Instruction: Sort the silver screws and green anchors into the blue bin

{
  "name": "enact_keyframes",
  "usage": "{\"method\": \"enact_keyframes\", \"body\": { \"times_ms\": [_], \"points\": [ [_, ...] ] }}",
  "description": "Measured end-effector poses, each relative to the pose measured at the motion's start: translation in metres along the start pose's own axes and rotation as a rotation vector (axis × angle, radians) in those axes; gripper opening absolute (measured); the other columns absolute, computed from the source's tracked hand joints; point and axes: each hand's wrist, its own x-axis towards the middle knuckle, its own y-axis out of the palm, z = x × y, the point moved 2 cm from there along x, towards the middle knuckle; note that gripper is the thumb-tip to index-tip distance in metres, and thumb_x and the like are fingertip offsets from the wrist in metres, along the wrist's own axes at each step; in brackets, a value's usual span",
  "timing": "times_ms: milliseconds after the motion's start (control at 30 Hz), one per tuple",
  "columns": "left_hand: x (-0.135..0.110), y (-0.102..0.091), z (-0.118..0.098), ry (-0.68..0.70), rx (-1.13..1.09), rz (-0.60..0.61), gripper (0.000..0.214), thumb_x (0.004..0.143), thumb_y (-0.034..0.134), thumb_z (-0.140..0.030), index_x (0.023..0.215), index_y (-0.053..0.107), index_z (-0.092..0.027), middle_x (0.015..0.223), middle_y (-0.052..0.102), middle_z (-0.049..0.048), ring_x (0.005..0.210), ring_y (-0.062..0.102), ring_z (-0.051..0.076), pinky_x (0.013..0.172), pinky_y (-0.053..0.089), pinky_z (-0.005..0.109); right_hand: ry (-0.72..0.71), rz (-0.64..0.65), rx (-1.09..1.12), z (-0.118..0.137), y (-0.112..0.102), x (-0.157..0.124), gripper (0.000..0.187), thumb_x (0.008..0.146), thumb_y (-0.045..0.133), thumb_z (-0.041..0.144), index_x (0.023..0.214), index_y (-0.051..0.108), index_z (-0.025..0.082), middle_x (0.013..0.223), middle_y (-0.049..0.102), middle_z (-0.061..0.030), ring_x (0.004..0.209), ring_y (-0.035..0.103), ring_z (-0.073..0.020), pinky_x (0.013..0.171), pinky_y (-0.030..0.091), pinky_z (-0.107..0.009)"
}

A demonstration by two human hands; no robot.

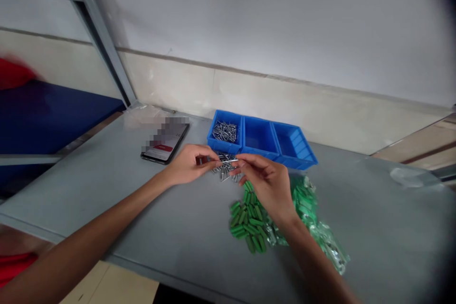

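Note:
My left hand (188,165) and my right hand (269,183) meet above a loose pile of silver screws (225,172). Fingertips of both hands are pinched on a single screw (229,161), which lies roughly level between them. Just behind stands a blue three-part bin (261,153), its left compartment holding more screws (224,131); the other two hold nothing. Many green wall plugs (249,221) are heaped below my right hand. Part of that heap is hidden by the hand.
Clear plastic bags with green and silver pieces (306,202) lie right of my right forearm. A phone (166,140) rests at the left, near crumpled clear plastic (144,115). A metal frame (103,33) rises at the table's back left, and a wall (185,80) runs behind.

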Motion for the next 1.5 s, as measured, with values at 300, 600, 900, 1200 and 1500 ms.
{"method": "enact_keyframes", "body": {
  "times_ms": [300, 600, 900, 1200, 1500],
  "points": [
    [-0.001, -0.003, 0.003, -0.029, -0.027, -0.01, 0.019, 0.083, 0.063, -0.03, 0.083, 0.071, -0.013, 0.079, 0.067, 0.006, 0.056, 0.054, 0.009, 0.048, 0.042, 0.019, -0.01, -0.009, 0.002, 0.001, 0.006, -0.003, 0.01, 0.08, 0.061, 0.023, 0.086, 0.069, 0.02, 0.077, 0.073, -0.0041, 0.069, 0.072, -0.0212, 0.048, 0.055, -0.028],
    [-0.001, -0.002, 0.001, -0.061, -0.089, 0.005, 0.023, 0.084, 0.061, -0.035, 0.082, 0.068, -0.014, 0.065, 0.062, 0.0021, 0.048, 0.049, 0.007, 0.045, 0.038, 0.019, -0.023, -0.025, -0.005, 0.001, 0.005, -0.004, 0.012, 0.082, 0.058, 0.025, 0.086, 0.069, 0.021, 0.08, 0.074, -0.0037, 0.068, 0.072, -0.0198, 0.047, 0.054, -0.027],
    [-0.001, -0.002, -0.002, -0.074, -0.11, 0.006, 0.022, 0.085, 0.061, -0.034, 0.081, 0.067, -0.013, 0.071, 0.062, 0.0028, 0.051, 0.05, 0.008, 0.048, 0.04, 0.02, -0.042, -0.024, -0.005, 0.001, 0.005, -0.004, 0.013, 0.083, 0.058, 0.023, 0.089, 0.069, 0.02, 0.083, 0.074, -0.0044, 0.067, 0.072, -0.0197, 0.047, 0.055, -0.027],
    [-0.001, -0.002, -0.007, -0.061, -0.084, -0.014, 0.021, 0.085, 0.061, -0.032, 0.081, 0.068, -0.013, 0.069, 0.059, 0.0014, 0.051, 0.049, 0.007, 0.048, 0.038, 0.019, -0.054, -0.021, -0.032, -0.001, 0.003, -0.003, 0.014, 0.083, 0.059, 0.025, 0.092, 0.068, 0.02, 0.084, 0.074, -0.0048, 0.067, 0.072, -0.0189, 0.048, 0.055, -0.026],
    [0.0, -0.002, -0.009, -0.059, -0.154, -0.054, 0.018, 0.082, 0.065, -0.029, 0.08, 0.068, -0.012, 0.074, 0.06, 0.0031, 0.05, 0.05, 0.007, 0.046, 0.039, 0.02, -0.012, -0.028, 0.034, 0.001, 0.002, -0.002, 0.01, 0.081, 0.06, 0.024, 0.086, 0.068, 0.019, 0.08, 0.072, -0.0037, 0.063, 0.071, -0.0181, 0.045, 0.052, -0.025]
  ]
}}
